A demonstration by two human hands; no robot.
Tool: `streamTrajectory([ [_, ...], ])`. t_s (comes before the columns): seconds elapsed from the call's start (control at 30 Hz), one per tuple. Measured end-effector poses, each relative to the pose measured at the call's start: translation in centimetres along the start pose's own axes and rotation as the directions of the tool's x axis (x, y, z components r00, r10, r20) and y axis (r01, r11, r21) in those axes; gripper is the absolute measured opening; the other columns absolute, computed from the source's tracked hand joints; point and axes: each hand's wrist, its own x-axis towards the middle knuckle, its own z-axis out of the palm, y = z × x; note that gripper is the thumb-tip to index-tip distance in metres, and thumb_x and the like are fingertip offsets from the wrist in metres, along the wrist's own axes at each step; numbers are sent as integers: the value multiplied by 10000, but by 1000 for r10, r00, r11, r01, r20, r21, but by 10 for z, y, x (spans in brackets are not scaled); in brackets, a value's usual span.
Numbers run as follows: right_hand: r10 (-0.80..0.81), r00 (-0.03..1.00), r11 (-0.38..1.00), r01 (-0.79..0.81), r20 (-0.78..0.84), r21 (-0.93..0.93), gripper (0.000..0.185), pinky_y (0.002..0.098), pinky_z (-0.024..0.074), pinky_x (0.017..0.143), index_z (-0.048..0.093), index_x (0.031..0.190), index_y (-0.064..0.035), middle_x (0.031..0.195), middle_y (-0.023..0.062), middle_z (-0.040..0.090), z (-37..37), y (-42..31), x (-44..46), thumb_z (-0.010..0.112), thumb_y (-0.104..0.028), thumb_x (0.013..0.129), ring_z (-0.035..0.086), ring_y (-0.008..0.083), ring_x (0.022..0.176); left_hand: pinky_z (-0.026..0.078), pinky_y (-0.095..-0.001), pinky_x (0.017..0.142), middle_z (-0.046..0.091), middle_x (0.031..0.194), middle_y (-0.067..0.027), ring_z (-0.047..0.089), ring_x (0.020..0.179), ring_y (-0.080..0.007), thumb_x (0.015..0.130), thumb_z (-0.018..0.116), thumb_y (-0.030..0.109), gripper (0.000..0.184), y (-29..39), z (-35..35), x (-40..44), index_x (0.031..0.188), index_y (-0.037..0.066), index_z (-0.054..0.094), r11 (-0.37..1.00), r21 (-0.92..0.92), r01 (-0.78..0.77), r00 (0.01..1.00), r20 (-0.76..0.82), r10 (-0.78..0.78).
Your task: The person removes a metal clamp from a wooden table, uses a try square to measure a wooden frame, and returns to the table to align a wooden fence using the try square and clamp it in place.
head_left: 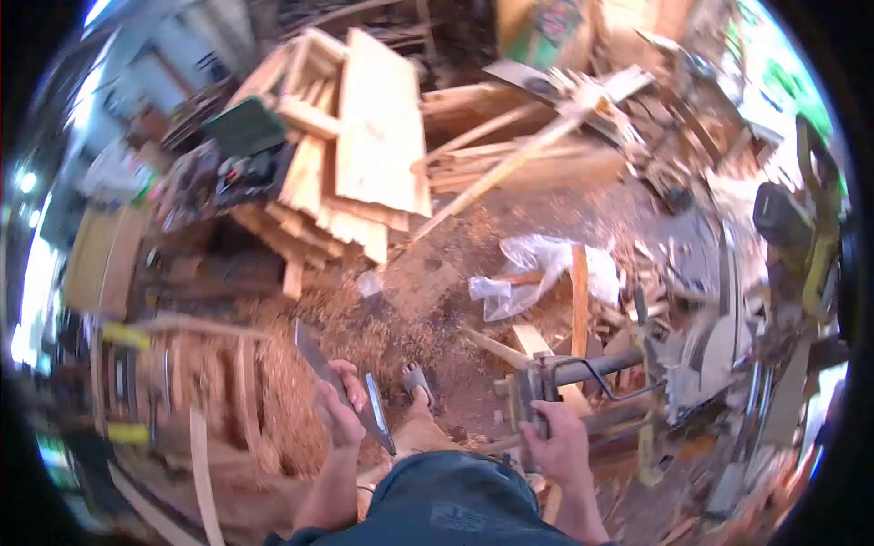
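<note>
Metal strip could slip and cut me if my left hand, which pinches it, goes loose. It could also drop on my foot, a bit far of it. My right hand curls by a dark metal part; I can't tell if it grips. The metal strip points far left, well apart from my right hand.

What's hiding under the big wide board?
More pale boards poke out from under the wide board. Whatever lies beneath its middle is covered, so I can't tell.
</note>
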Motion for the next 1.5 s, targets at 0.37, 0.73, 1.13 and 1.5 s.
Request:
streamTrajectory([
  [0.37,540,764,791,-604,-353,-98,274,399,528,666,668,1048,-23,845,149,649,60,-38,119,742,-182,836,656,308,727,326,-226,499,476,730,17,439,569,-66,750,743,714,739,-36,-12,270,913,21,547,960,254,114,818,525,-236],
  [0.73,751,613,654,-743,247,-142,451,483,497,909,637,1102,-72,1107,230,646,142,-7,204,641,-465,880,619,413,1054,405,-253,565,545,726,40,499,649,-70,768,701,125,177,-89,105,427,865,-9,637,799,601,9,374,739,-561],
  [1.13,662,669,749,-610,-337,260,405,460,510,880,641,1137,-52,1052,208,678,21,81,448,663,-375,893,641,391,1008,449,-245,641,617,776,2,530,704,-75,843,666,88,128,-148,353,616,896,-28,674,713,645,-274,384,754,-533],
  [1.5,817,215,541,-609,-535,581,252,301,470,508,652,801,-17,619,93,634,-77,259,598,733,-240,886,604,115,552,301,-186,501,471,730,41,419,600,-33,851,723,576,540,-282,733,684,927,57,592,852,460,250,-2,880,-474],
])
